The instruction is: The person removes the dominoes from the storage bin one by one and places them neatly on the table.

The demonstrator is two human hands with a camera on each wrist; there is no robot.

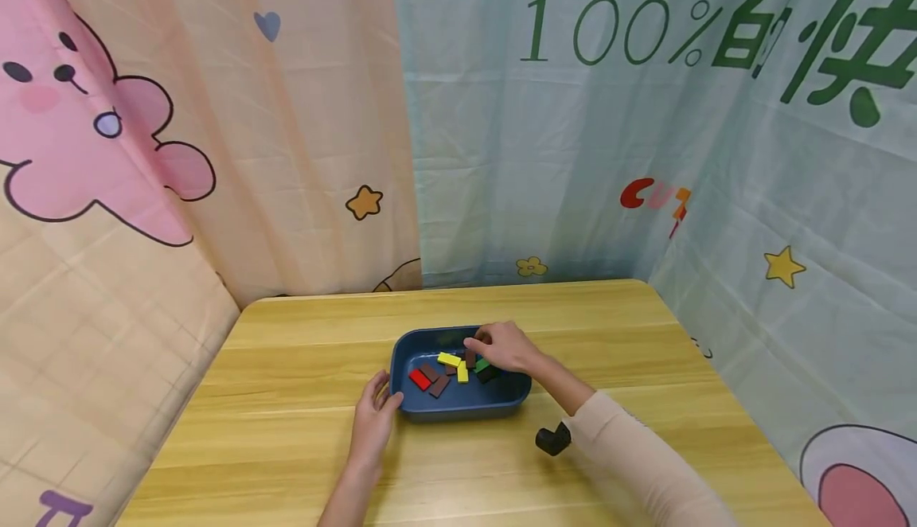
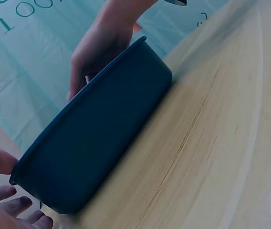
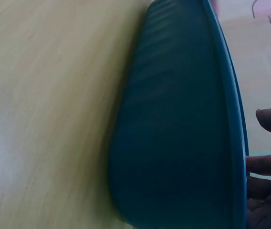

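A dark blue tub [image 1: 458,413] with small flat blocks inside stands on the table. My left hand [image 1: 374,414] holds its left end; in the left wrist view the thumb lies at the rim and the other fingers sit by the outer wall. My right hand [image 1: 507,347] reaches over the right part of the tub, fingers down inside. A brown block [image 1: 470,358] is right below those fingertips. In the right wrist view the thumb [image 3: 270,120] is apart from the fingers, whose tips the rim hides. Nearby lie yellow blocks [image 1: 462,372], green blocks [image 1: 482,364] and a red block [image 1: 419,380].
A small black object [image 1: 552,439] lies on the wooden table [image 1: 301,431], beside the right sleeve [image 1: 637,455]. Printed curtains [image 1: 544,145] surround the table at the back and both sides.
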